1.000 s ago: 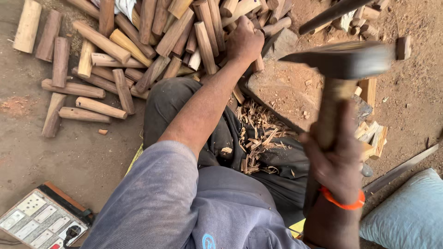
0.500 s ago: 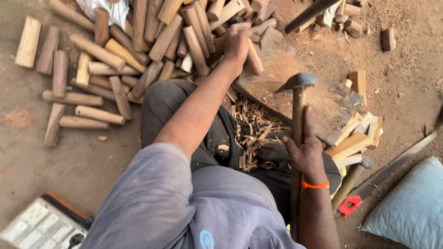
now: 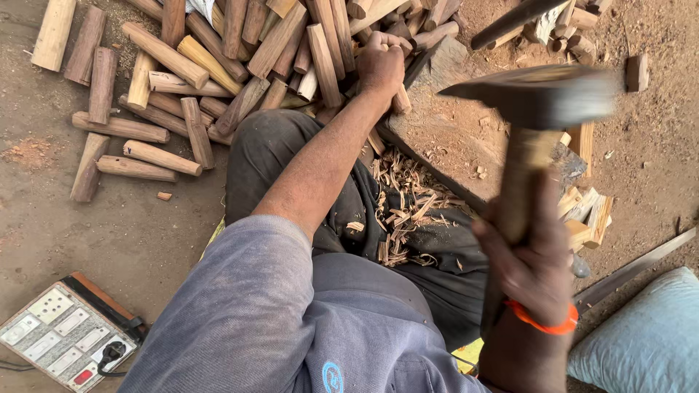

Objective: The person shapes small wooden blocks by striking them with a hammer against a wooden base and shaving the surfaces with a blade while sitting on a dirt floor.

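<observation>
Right hand [image 3: 528,266] clenches the wooden handle of a raised, motion-blurred adze [image 3: 539,94] over the chopping block [image 3: 444,142], while the left hand [image 3: 380,64] grips one stick in the woodpile [image 3: 218,51], seemingly fetching a blank that must be stood on the block before hewing.

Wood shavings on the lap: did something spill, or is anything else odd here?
Pale wood shavings lie scattered over the dark trousers, beside the chopping block. The adze in the right hand is motion-blurred. Nothing looks broken.
</observation>
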